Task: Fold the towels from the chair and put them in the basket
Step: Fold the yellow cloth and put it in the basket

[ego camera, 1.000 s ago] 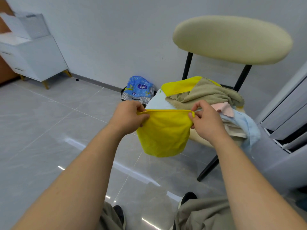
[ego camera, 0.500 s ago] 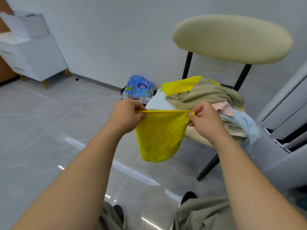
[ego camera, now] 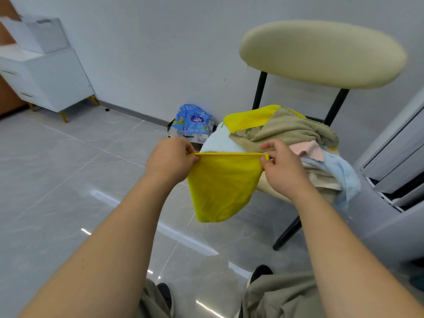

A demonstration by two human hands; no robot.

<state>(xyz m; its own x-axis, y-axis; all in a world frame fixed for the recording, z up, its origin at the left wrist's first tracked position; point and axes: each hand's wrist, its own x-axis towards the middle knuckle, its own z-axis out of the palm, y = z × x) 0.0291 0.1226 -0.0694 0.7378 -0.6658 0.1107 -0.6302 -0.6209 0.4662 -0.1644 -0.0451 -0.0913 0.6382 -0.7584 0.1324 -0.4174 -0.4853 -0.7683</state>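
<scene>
Two top corners of the yellow towel (ego camera: 220, 187) are pinched, one by the left hand (ego camera: 171, 160), one by the right hand (ego camera: 278, 166). Cloth is hung in air just in front of the chair (ego camera: 321, 53). Grips are judged slight: a corner could be dropped and the fold skewed.

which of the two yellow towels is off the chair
The hanging yellow towel, pinched at its top edge by the left hand and right hand. The other yellow towel lies on the chair, partly under the tan towel.

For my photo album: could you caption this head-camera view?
Left hand and right hand pinch a yellow towel taut before a chair heaped with towels.
</scene>
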